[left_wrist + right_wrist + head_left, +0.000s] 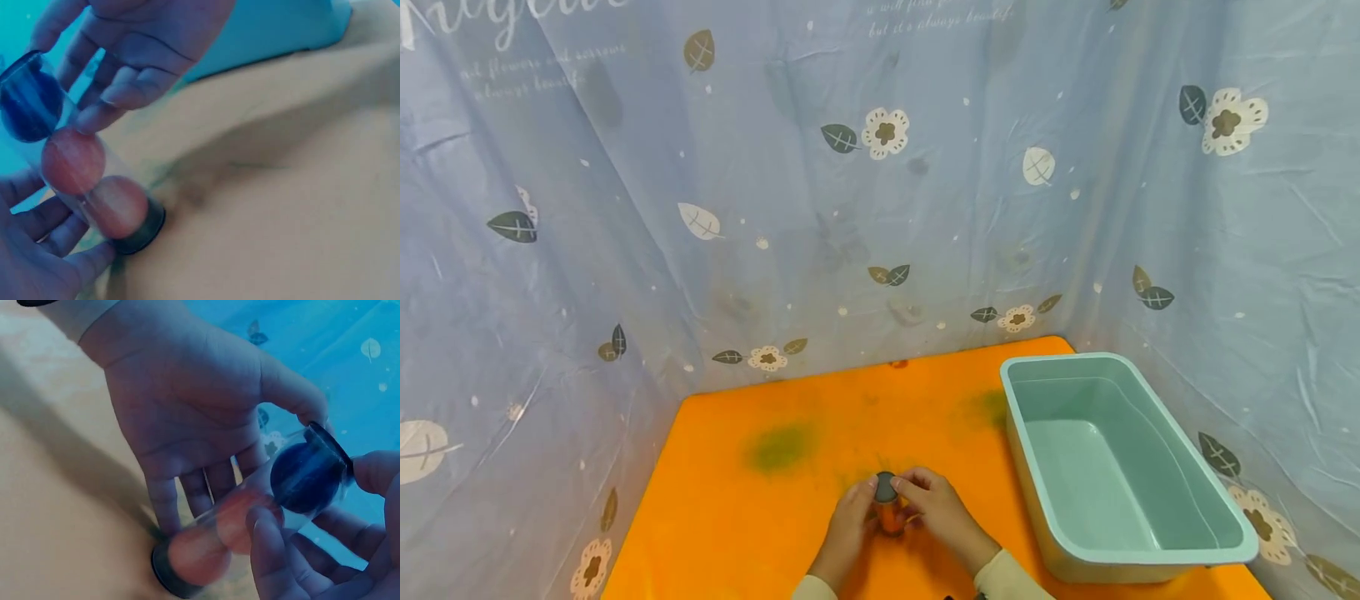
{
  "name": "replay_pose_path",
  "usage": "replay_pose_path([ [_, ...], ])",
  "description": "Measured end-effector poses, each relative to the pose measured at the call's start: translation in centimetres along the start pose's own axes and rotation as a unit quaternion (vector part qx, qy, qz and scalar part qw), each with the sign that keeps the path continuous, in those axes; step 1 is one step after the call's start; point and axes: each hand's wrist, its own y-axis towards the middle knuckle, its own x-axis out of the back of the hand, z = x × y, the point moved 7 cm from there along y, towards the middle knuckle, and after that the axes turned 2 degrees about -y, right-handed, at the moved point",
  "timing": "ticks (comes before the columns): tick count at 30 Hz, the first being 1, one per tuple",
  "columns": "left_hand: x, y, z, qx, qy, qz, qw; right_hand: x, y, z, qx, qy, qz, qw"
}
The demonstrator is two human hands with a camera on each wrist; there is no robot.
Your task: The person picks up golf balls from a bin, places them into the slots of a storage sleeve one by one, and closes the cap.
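Note:
A clear tube (891, 518) with a dark lid (886, 485) stands upright or nearly so on the orange table, between both hands. Three balls are stacked inside: a dark blue ball (32, 109) at the lid end, then two reddish balls (200, 555) below. A dark cap (145, 231) closes the lower end. My left hand (850, 518) holds the tube from the left, its thumb at the lid's edge. From the right, my right hand (942, 508) grips it, thumb on the lid's rim and fingers along the side.
A pale green plastic tub (1150, 557) stands at the table's right side. The orange table (730, 508) has green smudges. A blue curtain with leaf and flower prints (790, 208) hangs behind and on both sides.

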Motion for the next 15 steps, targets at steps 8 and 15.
replay_pose_path([
  [8,0.0,0.8,-1.2,-0.019,0.018,-0.009,0.9996,0.3,0.6,0.8,0.005,0.007,-0.006,1.000],
  [15,0.7,0.2,-0.8,-0.001,0.077,-0.056,0.9954,1.3,-0.3,0.9,0.064,-0.183,-0.047,0.980],
])
